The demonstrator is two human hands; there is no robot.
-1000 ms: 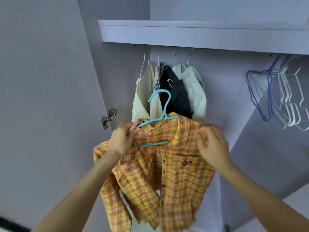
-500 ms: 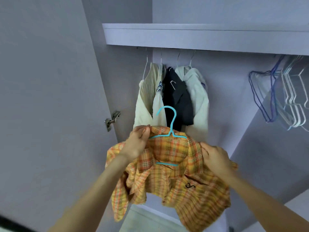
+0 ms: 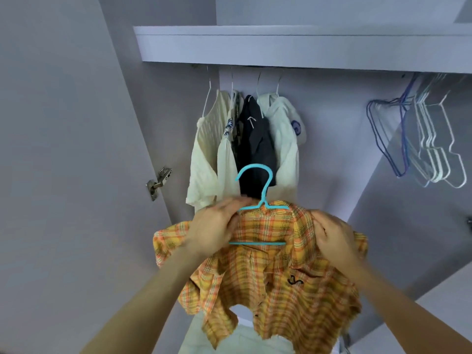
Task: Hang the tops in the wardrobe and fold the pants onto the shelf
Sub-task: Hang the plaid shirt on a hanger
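My left hand (image 3: 213,229) grips the left shoulder of the orange plaid shirt (image 3: 275,282), fingers curled over the collar edge right where the blue hanger (image 3: 258,200) enters the fabric; the fingertips are blurred, so I cannot tell whether they also pinch the hanger wire. My right hand (image 3: 332,236) is curled round the shirt's right shoulder, bunching the cloth there. The two hands sit apart, one at each shoulder, with the hanger's lower bar showing between them inside the open neck.

The shirt hangs from my hands in front of the wardrobe, its front falling loose below, a small dark emblem on the chest. The hanger's hook stands up above the collar, free of the rail, in front of the clothes already hung.

Behind it, four tops hang close together on white wire hangers: a cream top (image 3: 204,154), a second pale top (image 3: 227,162), a dark shirt (image 3: 258,144) and a white top (image 3: 286,139). Above them runs the shelf (image 3: 281,47). To the right, well apart, a cluster of empty hangers (image 3: 419,139) dangles. A metal hinge (image 3: 157,181) sits on the left panel.
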